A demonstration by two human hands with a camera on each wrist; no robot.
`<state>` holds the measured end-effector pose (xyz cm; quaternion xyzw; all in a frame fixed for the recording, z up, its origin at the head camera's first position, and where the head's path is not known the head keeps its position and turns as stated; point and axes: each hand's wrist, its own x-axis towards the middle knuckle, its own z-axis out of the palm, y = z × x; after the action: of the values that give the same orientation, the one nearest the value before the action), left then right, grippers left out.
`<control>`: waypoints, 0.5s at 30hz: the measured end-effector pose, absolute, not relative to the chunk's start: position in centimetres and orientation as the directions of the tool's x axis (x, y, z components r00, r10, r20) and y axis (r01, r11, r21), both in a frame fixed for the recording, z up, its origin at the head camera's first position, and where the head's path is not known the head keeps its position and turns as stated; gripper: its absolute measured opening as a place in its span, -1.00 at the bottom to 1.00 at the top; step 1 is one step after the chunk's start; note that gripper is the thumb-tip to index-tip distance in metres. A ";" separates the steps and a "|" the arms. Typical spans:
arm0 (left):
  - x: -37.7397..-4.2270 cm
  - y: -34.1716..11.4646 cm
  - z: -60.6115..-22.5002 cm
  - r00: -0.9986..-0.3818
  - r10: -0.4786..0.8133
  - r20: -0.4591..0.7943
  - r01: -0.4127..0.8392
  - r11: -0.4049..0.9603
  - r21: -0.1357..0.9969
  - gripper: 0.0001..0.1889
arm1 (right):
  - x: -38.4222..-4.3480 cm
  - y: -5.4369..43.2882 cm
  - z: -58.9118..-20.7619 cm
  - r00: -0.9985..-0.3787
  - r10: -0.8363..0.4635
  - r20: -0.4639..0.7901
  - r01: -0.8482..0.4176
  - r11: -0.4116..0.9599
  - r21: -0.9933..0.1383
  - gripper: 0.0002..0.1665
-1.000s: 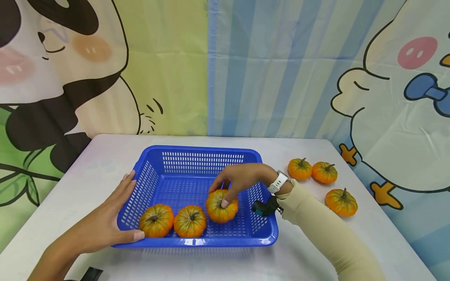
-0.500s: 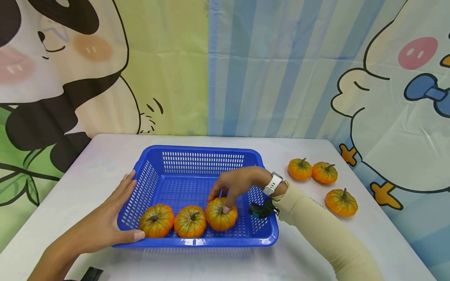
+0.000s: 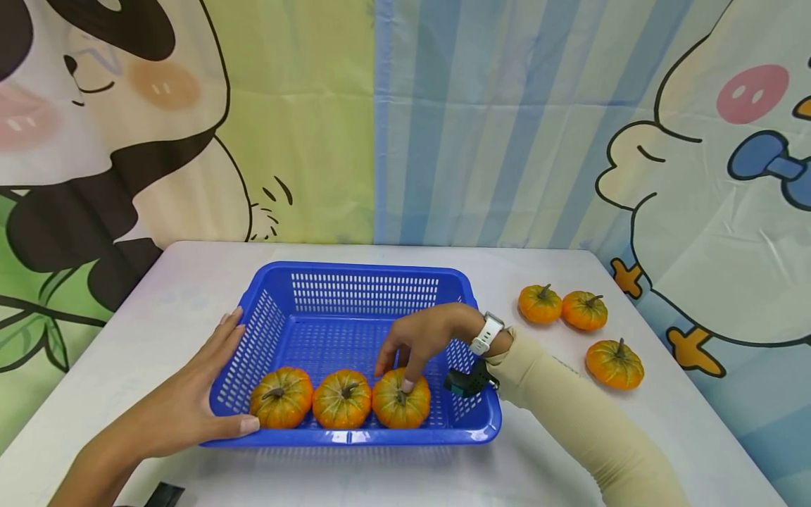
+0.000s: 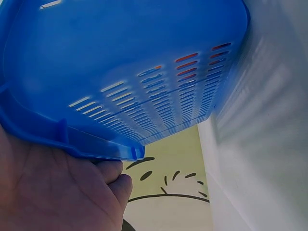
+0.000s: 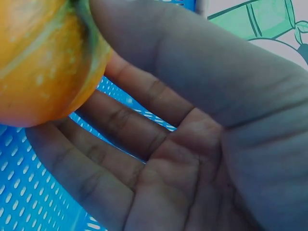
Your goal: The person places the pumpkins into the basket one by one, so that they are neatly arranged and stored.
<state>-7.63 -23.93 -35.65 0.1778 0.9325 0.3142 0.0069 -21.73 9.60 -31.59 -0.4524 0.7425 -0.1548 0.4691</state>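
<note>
My right hand (image 3: 424,341) holds a small orange pumpkin (image 3: 402,405) inside the blue plastic basket (image 3: 351,437). The thumb lies by its stem and the fingers reach round its far side; the right wrist view shows that pumpkin (image 5: 43,62) against thumb and fingertips. Two more pumpkins, a left one (image 3: 281,398) and a middle one (image 3: 342,399), sit in a row along the basket's front wall. At the basket's left front corner my left hand (image 3: 184,405) rests with straight fingers along the side rim and its thumb on the front rim.
Right of the basket on the white table (image 3: 538,451) lie three pumpkins: two side by side, one (image 3: 541,304) and its neighbour (image 3: 585,310), and a nearer one (image 3: 615,364). A cartoon-printed curtain (image 3: 481,127) hangs behind the table.
My right hand has lowered the pumpkin toward the basket's front wall, bringing it into line with the other two. My left hand has stayed on the rim.
</note>
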 end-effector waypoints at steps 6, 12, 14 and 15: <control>-7.7 -23.9 -35.7 -0.936 0.338 0.095 0.327 0.743 0.583 0.27 | -21.7 9.6 -31.7 -0.143 -0.805 -0.576 -0.504 0.560 -0.658 -0.43; -7.7 -23.9 -35.6 -0.937 0.337 0.093 0.326 0.747 0.580 0.26 | -21.6 10.1 -31.1 -0.180 -0.823 -0.539 -0.527 0.543 -0.653 -0.39; -7.7 -24.0 -35.6 -0.937 0.337 0.094 0.326 0.743 0.585 0.26 | -21.7 10.4 -30.7 -0.201 -0.833 -0.516 -0.537 0.534 -0.653 -0.40; -7.6 -24.0 -35.6 -0.937 0.337 0.096 0.326 0.740 0.589 0.26 | -21.7 10.6 -30.6 -0.213 -0.838 -0.503 -0.539 0.530 -0.654 -0.41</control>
<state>-7.64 -23.99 -35.60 0.1778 0.9326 0.3140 0.0083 -21.69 10.55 -30.56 -0.4530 0.7596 -0.1721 0.4338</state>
